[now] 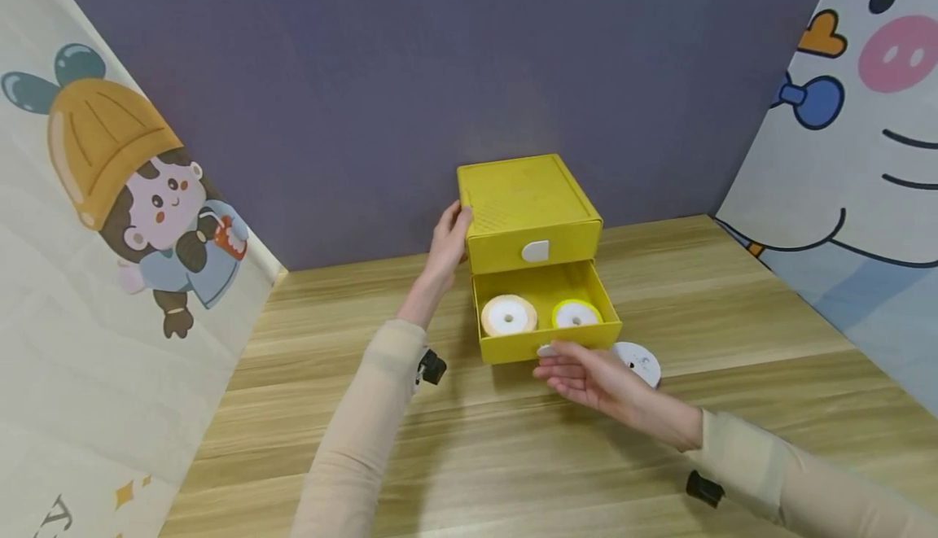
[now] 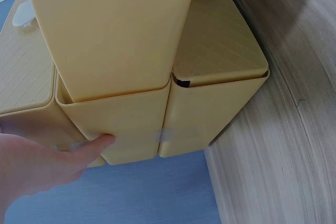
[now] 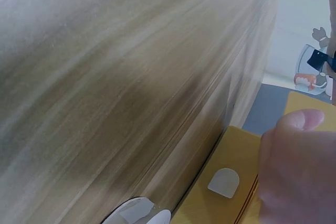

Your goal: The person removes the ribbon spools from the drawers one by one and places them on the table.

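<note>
A yellow drawer box [image 1: 528, 188] stands against the back wall, its middle drawer [image 1: 567, 282] pulled out. Inside lie a ribbon spool with a peach rim [image 1: 509, 315] and another with a bright yellow rim [image 1: 576, 313]. My left hand [image 1: 447, 245] rests on the box's left side; in the left wrist view a straight finger [image 2: 97, 144] touches the wall of the middle tier. At the front of the open drawer, my right hand [image 1: 597, 379] pinches its white tab [image 1: 545, 351]. The right wrist view shows the thumb [image 3: 304, 119] extended and the other fingertips hidden.
A white spool [image 1: 639, 361] lies on the wooden table [image 1: 733, 440], partly behind my right hand. The top drawer [image 1: 506, 253] and the bottom drawer [image 3: 231, 153] are closed. A purple wall [image 1: 366, 115] stands behind, with cartoon-printed panels left and right.
</note>
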The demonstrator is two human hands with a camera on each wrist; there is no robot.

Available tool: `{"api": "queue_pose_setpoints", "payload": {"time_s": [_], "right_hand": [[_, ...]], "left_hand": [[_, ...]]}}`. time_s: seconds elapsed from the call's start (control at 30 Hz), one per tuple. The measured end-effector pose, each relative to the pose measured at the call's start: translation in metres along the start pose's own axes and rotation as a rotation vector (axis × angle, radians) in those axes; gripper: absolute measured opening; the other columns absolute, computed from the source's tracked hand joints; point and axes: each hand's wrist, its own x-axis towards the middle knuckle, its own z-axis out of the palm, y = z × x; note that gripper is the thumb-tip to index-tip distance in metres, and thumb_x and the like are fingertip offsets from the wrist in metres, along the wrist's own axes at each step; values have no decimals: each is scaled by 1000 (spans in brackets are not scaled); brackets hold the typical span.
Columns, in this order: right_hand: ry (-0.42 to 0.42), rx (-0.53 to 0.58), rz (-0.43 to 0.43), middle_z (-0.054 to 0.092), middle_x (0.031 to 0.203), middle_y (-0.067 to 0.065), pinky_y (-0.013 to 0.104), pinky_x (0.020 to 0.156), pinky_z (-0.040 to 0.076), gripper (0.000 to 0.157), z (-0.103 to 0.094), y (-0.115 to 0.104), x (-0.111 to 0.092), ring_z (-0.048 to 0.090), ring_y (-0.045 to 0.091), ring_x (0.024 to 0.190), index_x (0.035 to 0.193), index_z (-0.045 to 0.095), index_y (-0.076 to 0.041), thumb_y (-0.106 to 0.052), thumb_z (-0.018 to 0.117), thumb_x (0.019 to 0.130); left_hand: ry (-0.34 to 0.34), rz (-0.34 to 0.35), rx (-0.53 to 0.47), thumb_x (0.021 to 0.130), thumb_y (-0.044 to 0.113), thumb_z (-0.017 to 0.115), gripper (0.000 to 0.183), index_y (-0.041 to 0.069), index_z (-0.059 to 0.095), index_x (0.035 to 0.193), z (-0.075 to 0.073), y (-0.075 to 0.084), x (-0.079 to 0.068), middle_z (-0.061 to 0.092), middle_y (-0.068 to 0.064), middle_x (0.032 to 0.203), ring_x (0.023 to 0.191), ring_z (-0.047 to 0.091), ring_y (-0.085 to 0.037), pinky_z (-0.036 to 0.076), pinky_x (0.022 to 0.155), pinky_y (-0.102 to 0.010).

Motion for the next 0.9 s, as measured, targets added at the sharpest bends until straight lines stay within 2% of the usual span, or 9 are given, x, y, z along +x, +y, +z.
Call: {"api": "queue_pose_setpoints", "payload": {"time_s": [0.53, 0.83, 0.9], "right_hand": [[-6, 13, 20, 76, 101, 2, 18, 81, 56, 25, -2, 4, -10, 71, 7, 88, 111, 67, -10, -30, 55, 102], [-16, 27, 24, 76, 102, 3, 19, 83, 56, 25, 0, 9, -16, 71, 8, 90, 112, 68, -9, -28, 55, 102], [-21, 21, 24, 76, 102, 3, 19, 83, 56, 28, 0, 10, -17, 71, 8, 90, 116, 66, -6, -28, 55, 102]], "left_hand": [[12, -6, -2, 104, 45, 43, 63, 21, 23, 159, -1, 0, 0, 29, -2, 164, 145, 35, -26, 39, 110, -53], [2, 0, -5, 104, 45, 43, 63, 20, 23, 159, -1, -1, 1, 29, -2, 164, 145, 36, -25, 40, 108, -53], [0, 5, -4, 105, 45, 42, 63, 20, 23, 159, 0, -1, 1, 29, -3, 164, 144, 36, -25, 40, 109, -53]]}}
